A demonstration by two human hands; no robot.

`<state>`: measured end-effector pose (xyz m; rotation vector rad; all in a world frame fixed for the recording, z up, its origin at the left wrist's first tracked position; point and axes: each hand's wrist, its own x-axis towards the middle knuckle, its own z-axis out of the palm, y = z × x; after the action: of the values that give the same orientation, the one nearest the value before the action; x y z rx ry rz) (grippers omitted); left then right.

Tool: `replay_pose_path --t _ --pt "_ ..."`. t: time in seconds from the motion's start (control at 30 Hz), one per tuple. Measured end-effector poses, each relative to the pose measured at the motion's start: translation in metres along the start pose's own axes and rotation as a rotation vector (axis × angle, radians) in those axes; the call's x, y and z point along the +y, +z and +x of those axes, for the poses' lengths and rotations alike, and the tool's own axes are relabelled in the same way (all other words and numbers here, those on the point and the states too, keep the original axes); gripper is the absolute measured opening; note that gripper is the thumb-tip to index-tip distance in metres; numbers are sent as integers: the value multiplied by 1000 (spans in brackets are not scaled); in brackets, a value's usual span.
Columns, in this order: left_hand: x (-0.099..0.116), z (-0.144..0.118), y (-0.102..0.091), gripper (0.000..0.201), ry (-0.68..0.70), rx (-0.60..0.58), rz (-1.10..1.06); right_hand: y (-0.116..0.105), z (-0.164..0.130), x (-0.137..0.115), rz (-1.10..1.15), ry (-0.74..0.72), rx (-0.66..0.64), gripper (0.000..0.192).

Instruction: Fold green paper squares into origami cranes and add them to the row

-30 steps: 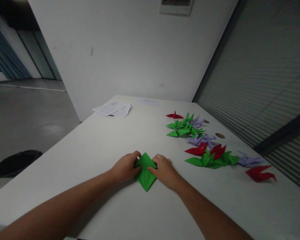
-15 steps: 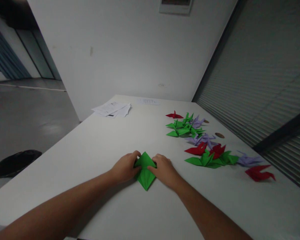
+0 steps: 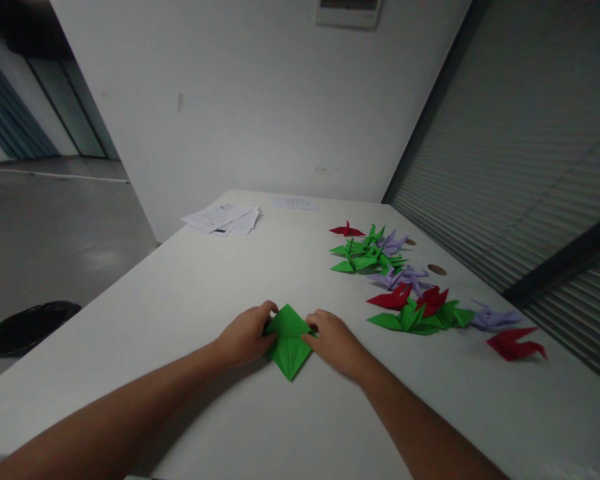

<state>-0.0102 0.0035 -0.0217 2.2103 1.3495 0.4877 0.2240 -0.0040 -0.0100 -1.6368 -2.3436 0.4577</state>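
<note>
A green origami paper [image 3: 290, 339], folded to a diamond with creases in its lower half, lies on the white table in front of me. My left hand [image 3: 248, 335] pinches its left corner between thumb and fingers. On the opposite side, my right hand [image 3: 333, 340] has thumb and curled fingers closed at the right corner. One point of the diamond faces away from me, another toward me. The undersides of the paper are hidden.
Folded paper cranes spread along the right side: green [image 3: 415, 319], red [image 3: 516, 343] and purple [image 3: 495, 317]. Printed sheets [image 3: 223, 218] lie at the back left of the table [image 3: 190, 293]. A black-lined bin [image 3: 27, 328] stands beyond the left edge; blinds [image 3: 525, 133] border the right.
My right hand has shifted slightly outward to the right corner, with its thumb now nearer the edge. The left hand keeps its pinch, and the view has moved a little.
</note>
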Motion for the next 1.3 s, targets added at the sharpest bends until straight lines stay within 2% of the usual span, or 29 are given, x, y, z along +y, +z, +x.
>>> replay_pose_path --t 0.17,0.87,1.13,1.3 --pt "-1 -1 0 46 -18 -2 -2 -6 -2 4 63 1 -26 6" --pt "-2 -2 -2 46 6 -7 -16 -12 -5 10 177 -90 -43 15" --pt "1 -4 0 42 113 26 -65 -7 -4 7 150 -104 -11 18" --pt "2 -4 0 43 111 8 -66 -8 -4 5 163 -80 -6 13"
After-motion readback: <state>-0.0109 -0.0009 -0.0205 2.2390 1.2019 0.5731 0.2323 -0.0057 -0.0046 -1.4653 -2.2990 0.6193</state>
